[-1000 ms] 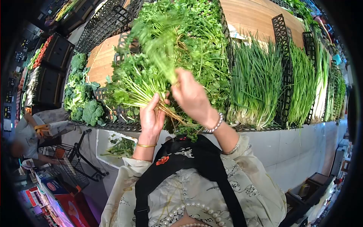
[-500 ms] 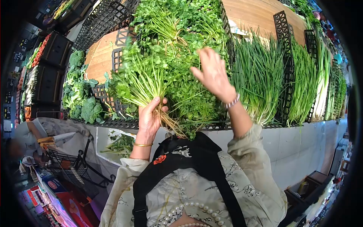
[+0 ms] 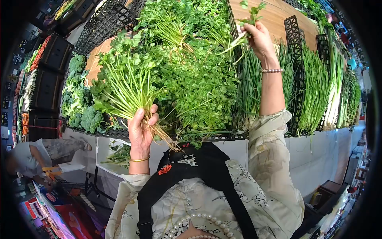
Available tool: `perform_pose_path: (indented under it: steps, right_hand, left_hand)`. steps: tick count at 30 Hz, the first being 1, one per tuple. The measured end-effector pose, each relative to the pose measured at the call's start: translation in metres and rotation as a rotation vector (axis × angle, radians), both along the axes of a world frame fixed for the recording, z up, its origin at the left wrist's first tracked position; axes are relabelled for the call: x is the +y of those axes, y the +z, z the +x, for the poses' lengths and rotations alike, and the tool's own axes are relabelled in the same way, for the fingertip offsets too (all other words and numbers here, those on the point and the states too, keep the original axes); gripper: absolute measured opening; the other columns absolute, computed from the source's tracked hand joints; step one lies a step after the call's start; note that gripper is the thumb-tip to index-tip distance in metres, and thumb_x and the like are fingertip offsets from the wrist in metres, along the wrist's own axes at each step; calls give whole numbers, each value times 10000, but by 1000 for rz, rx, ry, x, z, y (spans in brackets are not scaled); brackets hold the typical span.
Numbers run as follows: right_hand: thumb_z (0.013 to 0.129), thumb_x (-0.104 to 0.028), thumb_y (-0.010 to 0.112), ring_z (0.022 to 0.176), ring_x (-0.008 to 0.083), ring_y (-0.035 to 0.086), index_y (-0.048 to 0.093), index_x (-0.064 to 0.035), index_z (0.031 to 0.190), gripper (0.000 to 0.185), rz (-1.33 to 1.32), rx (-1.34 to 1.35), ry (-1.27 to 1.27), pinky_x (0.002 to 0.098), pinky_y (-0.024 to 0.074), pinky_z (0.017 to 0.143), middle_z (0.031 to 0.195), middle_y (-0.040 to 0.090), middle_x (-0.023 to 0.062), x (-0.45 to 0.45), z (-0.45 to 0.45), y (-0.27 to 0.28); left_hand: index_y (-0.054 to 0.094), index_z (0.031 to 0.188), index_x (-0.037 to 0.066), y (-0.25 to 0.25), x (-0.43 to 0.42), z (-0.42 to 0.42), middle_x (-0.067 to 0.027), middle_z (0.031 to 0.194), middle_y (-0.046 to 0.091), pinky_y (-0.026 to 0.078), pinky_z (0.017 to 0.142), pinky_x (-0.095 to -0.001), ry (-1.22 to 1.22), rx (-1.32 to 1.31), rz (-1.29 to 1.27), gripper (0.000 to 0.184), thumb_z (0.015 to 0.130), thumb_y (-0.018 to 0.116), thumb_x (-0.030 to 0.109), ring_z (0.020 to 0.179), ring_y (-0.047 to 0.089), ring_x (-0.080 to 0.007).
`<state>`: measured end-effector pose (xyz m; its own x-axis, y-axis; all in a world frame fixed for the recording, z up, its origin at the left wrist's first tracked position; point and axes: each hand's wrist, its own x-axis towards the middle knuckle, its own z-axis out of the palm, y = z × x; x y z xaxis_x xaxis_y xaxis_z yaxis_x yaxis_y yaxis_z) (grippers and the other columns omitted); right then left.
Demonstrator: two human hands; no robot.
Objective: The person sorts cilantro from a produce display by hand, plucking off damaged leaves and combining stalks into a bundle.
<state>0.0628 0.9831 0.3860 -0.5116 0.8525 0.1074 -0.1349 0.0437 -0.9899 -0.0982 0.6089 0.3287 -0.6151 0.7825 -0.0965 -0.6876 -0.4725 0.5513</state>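
Note:
My left hand (image 3: pixel 141 129) is closed round the lower stems of a bunch of coriander (image 3: pixel 131 81), its leaves fanned up and left and its brown roots hanging below my fingers. Raised at the upper right, my right hand (image 3: pixel 258 39) pinches a small leafy sprig (image 3: pixel 251 18); its pale stem sticks out to the left. Between the two hands lies a heap of loose coriander (image 3: pixel 207 91). Further back in the same bed is another rooted bunch (image 3: pixel 173 32).
Spring onions (image 3: pixel 247 85) and thin green stalks (image 3: pixel 312 91) stand right of the coriander, split by black plastic dividers (image 3: pixel 293 36). Broccoli (image 3: pixel 90 118) sits at left. Below the stand edge is a white bin (image 3: pixel 104 153) with trimmings. A person (image 3: pixel 36 155) is at lower left.
My right hand has moved from over the coriander heap up and right, and a sprig now shows in it. My left hand has shifted slightly left with its bunch.

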Motion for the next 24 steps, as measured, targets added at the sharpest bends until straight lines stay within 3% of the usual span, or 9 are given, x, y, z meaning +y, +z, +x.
perform_pose_path:
  steps: [4, 7, 10, 12, 14, 16, 18, 21, 24]
  right_hand:
    - [909, -140, 523, 650, 70, 487, 562, -21, 1123, 248, 25, -216, 163, 195, 455, 554, 846, 558, 39, -28, -13, -19]
    - [949, -175, 467, 753, 134, 511, 544, -42, 1150, 253, 139, -591, 427, 289, 465, 710, 859, 539, 31, -88, -41, -29]
    - [931, -133, 483, 722, 183, 506, 480, 26, 976, 165, 658, -816, 260, 304, 468, 653, 845, 518, 149, -72, -62, -60]
    - [896, -85, 524, 686, 245, 528, 446, 40, 917, 149, 1018, -906, -81, 352, 499, 629, 837, 499, 211, -32, -73, -75]
    - [818, -138, 666, 726, 374, 606, 430, 43, 1019, 359, 968, -988, -264, 432, 527, 629, 978, 497, 261, -7, -79, -78]
    - [820, -157, 643, 785, 357, 647, 439, 24, 1062, 365, 861, -1083, -317, 434, 543, 670, 1039, 480, 250, 7, -87, -80]
    - [762, -316, 742, 930, 420, 629, 375, 13, 1180, 646, 674, -1205, -281, 453, 534, 761, 1111, 526, 299, 16, -92, -84]
    - [783, -335, 681, 915, 336, 658, 487, 16, 1090, 504, 731, -1310, -237, 432, 532, 764, 977, 633, 256, 53, -96, -127]
    - [811, -306, 672, 751, 230, 633, 570, -6, 1081, 416, 497, -1216, 17, 370, 511, 687, 895, 634, 187, 34, -93, -64]
  left_hand:
    - [469, 1202, 5, -2, 2, 0, -130, 1004, 517, 414, 545, -226, -19, 2, 80, 291, 926, 542, 65, 820, 438, -180]
    - [465, 1210, -1, -7, 6, -5, -135, 1011, 517, 414, 551, -231, -38, -18, 70, 296, 933, 538, 74, 822, 437, -183]
    - [467, 1200, -10, -8, 11, -5, -132, 1028, 525, 417, 554, -234, -9, -20, 52, 283, 936, 531, 68, 841, 445, -191]
    - [467, 1198, -13, -11, 10, -6, -128, 1035, 530, 419, 554, -235, 1, -35, 29, 279, 937, 528, 66, 849, 450, -194]
    - [468, 1200, -16, -10, 10, -4, -121, 1033, 535, 422, 552, -235, 8, -28, 22, 277, 941, 522, 69, 854, 454, -195]
    - [468, 1202, -15, -12, 10, -2, -118, 1032, 536, 423, 551, -235, 20, -36, 9, 277, 943, 518, 69, 856, 456, -195]
    - [463, 1208, -18, -14, 9, -4, -125, 1026, 533, 423, 551, -236, 26, -35, 1, 294, 936, 528, 72, 851, 456, -193]
    - [453, 1216, -20, -18, 6, -10, -136, 1023, 528, 425, 552, -239, 37, -30, -14, 317, 927, 541, 76, 839, 457, -192]
    - [450, 1213, -24, -15, 3, -15, -138, 1024, 526, 427, 554, -240, 50, -26, 15, 313, 927, 537, 72, 835, 457, -193]
